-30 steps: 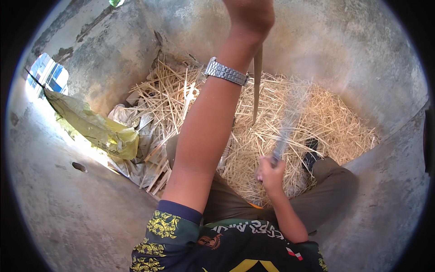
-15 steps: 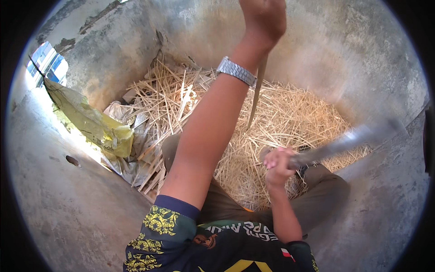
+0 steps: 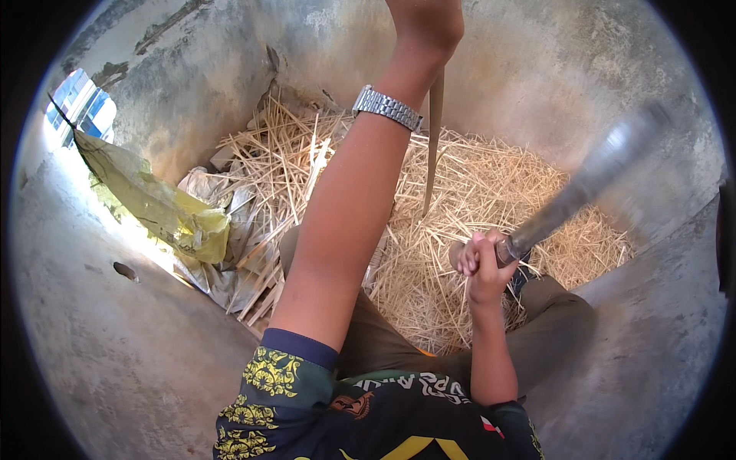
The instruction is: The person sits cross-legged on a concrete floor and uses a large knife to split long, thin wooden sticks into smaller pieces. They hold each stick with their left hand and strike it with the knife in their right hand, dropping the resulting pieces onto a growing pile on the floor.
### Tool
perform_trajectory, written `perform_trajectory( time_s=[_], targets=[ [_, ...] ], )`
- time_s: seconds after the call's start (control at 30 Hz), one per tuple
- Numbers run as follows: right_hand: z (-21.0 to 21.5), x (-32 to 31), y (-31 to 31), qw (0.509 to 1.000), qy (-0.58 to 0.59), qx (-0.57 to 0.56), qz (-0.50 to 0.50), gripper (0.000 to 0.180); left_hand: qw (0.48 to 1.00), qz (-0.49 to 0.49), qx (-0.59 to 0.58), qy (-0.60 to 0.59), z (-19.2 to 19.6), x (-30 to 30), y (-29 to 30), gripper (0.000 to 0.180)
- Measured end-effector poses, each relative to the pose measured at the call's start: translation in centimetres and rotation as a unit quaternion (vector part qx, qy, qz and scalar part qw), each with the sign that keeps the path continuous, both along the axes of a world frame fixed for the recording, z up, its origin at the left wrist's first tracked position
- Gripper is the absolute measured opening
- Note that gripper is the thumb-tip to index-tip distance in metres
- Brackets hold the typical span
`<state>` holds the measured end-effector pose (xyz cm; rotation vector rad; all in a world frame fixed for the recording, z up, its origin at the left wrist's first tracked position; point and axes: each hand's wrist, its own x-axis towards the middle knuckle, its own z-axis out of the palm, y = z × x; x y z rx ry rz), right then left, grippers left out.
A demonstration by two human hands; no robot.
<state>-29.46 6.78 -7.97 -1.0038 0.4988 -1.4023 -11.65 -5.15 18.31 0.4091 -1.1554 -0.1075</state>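
My left hand [image 3: 428, 24] is raised at the top edge, partly cut off, with a silver watch on its wrist. It is closed on a long thin bamboo strip [image 3: 434, 149], which hangs down past the wrist; its upper end is hidden. Lower right, my right hand [image 3: 487, 268] wraps round the handle of a machete [image 3: 563, 205]. The blade slants up and away to the right, its far end smeared by motion. Blade and strip are apart.
Pale shavings and thin sticks [image 3: 506, 180] cover the floor between my bent legs. A curved concrete wall [image 3: 552, 69] encloses me. On the left, a torn yellow sheet [image 3: 165, 199] hangs by a bright opening, with crumpled sacking [image 3: 207, 186] beside it.
The machete has swung upward, its blade now steeper. My right hand has shifted slightly right and up; my left hand has moved a little left with the bamboo strip.
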Motion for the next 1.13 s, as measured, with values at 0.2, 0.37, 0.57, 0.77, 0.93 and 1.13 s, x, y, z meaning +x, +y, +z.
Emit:
perform_trajectory(
  time_s=[0.2,0.37,0.57,0.77,0.93,1.13],
  targets=[
    [-12.0,4.0,-4.1,0.874,0.371,0.285,0.135,0.021,0.997,0.073,0.006,-0.002,0.5,1.1,0.6,0.042],
    [-19.0,1.6,-3.6,0.851,0.375,0.351,0.106,0.015,0.997,-0.071,0.005,0.006,0.4,0.1,-1.2,0.04],
    [-10.7,5.2,-4.5,0.919,0.32,0.216,0.077,0.02,0.999,-0.039,-0.005,0.011,0.5,1.0,-0.8,0.037],
    [-12.0,10.4,-5.8,0.946,0.323,0.006,-0.036,0.036,1.0,-0.014,-0.017,-0.01,1.0,2.7,-0.4,0.036],
    [-35.3,3.1,-7.3,0.796,0.362,0.468,0.13,0.031,0.997,-0.079,-0.005,0.016,1.8,0.7,-2.8,0.036],
    [-30.9,4.8,-1.6,0.787,0.444,0.429,-0.005,0.011,1.0,0.01,0.002,0.007,1.6,2.9,-2.6,0.037]
  ],
)
